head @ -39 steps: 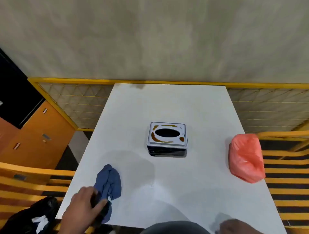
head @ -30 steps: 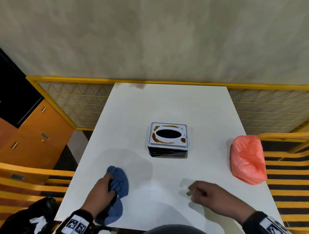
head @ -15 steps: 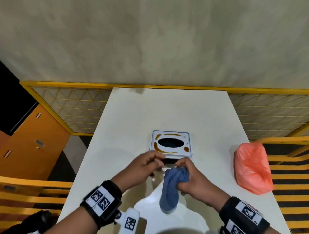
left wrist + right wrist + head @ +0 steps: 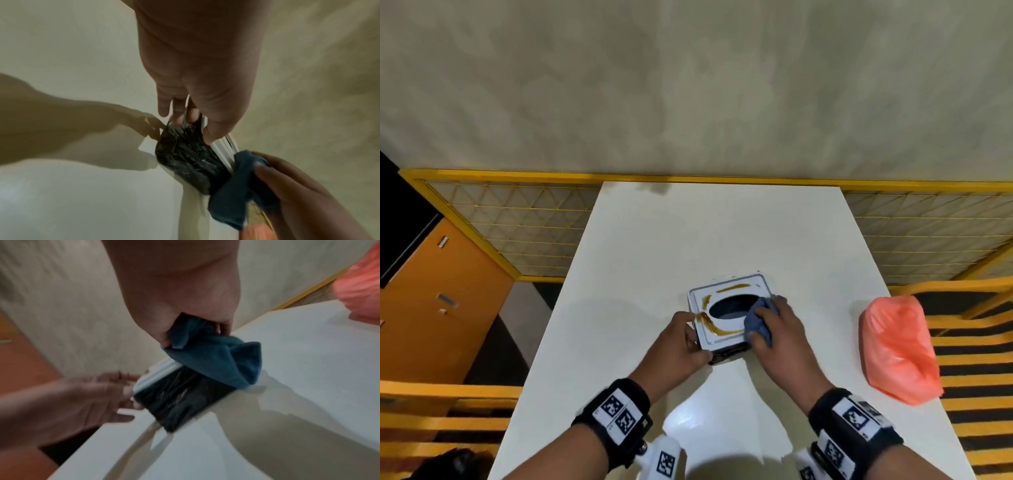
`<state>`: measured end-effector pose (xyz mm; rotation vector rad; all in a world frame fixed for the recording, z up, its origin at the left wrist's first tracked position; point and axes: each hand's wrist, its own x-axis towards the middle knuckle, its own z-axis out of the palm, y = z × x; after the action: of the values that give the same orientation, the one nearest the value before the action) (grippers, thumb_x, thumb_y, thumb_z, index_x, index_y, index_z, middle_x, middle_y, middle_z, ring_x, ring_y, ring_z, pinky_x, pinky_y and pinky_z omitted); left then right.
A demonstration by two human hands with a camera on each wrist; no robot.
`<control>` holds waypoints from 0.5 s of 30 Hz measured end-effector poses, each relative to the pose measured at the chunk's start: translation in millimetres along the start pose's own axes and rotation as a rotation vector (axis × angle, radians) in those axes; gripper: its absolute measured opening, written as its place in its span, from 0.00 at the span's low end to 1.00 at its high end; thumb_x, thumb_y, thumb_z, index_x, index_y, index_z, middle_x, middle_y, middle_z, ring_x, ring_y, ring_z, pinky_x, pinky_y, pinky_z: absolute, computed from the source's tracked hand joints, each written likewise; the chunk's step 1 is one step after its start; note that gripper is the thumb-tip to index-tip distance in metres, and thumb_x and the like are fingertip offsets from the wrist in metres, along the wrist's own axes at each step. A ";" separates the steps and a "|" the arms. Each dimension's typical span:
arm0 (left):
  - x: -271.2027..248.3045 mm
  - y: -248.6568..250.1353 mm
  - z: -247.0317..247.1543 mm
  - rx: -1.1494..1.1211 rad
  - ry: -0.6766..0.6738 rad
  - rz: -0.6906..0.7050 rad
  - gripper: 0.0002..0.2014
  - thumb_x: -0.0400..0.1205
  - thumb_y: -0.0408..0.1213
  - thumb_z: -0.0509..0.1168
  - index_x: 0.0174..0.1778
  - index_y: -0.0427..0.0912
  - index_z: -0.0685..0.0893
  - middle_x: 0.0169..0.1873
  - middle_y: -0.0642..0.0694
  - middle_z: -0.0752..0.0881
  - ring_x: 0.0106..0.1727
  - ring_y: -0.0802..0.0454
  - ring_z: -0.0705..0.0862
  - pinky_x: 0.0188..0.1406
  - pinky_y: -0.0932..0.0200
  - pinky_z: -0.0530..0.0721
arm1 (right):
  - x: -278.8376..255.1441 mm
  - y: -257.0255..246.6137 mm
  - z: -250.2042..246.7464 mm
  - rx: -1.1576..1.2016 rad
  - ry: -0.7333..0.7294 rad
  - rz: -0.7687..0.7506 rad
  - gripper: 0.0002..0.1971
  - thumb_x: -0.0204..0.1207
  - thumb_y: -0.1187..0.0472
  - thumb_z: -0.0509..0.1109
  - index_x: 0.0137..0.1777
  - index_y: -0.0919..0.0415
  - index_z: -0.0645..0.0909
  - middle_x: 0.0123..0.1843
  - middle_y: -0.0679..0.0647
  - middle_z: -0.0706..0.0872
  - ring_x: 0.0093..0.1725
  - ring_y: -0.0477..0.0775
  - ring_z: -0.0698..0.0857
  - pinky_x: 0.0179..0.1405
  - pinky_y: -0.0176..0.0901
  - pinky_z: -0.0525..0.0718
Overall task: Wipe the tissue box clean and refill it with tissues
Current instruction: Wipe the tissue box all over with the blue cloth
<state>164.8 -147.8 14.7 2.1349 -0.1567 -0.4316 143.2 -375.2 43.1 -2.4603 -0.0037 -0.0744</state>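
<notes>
The tissue box (image 4: pixel 729 328) stands mid-table, turned a little askew. It has a white lid with an oval opening, brown stains on the lid, and dark sides (image 4: pixel 185 155). My left hand (image 4: pixel 692 338) grips its near left corner, thumb on the near side and fingers along the left edge. My right hand (image 4: pixel 780 327) holds a bunched blue cloth (image 4: pixel 758 323) and presses it onto the right part of the lid, beside the opening. In the right wrist view the cloth (image 4: pixel 222 358) hangs over the box's right corner (image 4: pixel 180 399).
An orange-red plastic bag (image 4: pixel 897 349) lies near the right edge of the white table (image 4: pixel 722 233). Yellow mesh railing (image 4: pixel 517 222) runs behind and beside the table, yellow slatted seats (image 4: pixel 979 377) flank it, and an orange cabinet (image 4: pixel 438 308) stands at left.
The left hand lifted the cloth from the table's near left and passed it to the right hand. Now the left hand grips the box, which has turned slightly, and the cloth sits on the lid.
</notes>
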 end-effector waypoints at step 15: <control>38.3 -17.0 6.1 0.322 -0.030 0.099 0.59 0.75 0.47 0.76 0.89 0.39 0.39 0.89 0.39 0.46 0.90 0.41 0.43 0.88 0.39 0.52 | -11.2 -32.8 67.7 -0.030 -0.072 -0.510 0.21 0.68 0.75 0.69 0.62 0.65 0.83 0.69 0.62 0.81 0.71 0.60 0.76 0.75 0.56 0.71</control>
<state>197.4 -153.3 -11.8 2.4237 -0.3691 -0.4010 134.8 -307.0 10.6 -2.4322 -0.6644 -0.2076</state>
